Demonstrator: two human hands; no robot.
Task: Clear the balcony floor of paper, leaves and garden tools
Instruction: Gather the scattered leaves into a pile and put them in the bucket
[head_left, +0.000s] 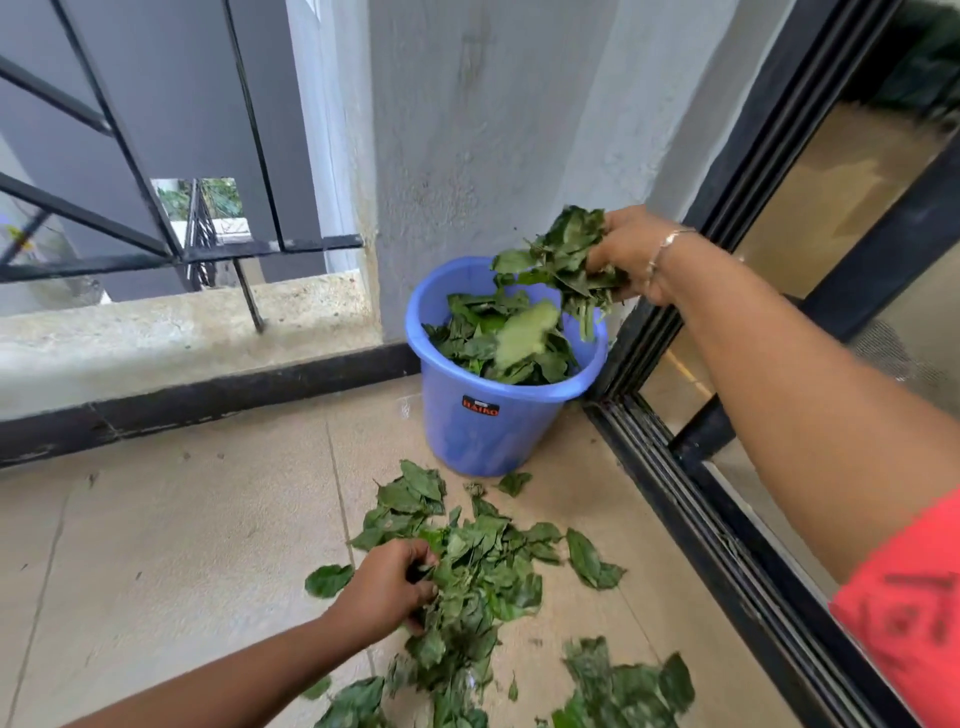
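My right hand (631, 254) grips a bunch of leaves (558, 260) over the blue bucket (483, 431), while my left hand (387, 587) clutches the leaf pile (493, 571) on the tiled floor (182, 545).

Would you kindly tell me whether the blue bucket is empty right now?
No, the blue bucket holds a heap of green leaves reaching close to its rim.
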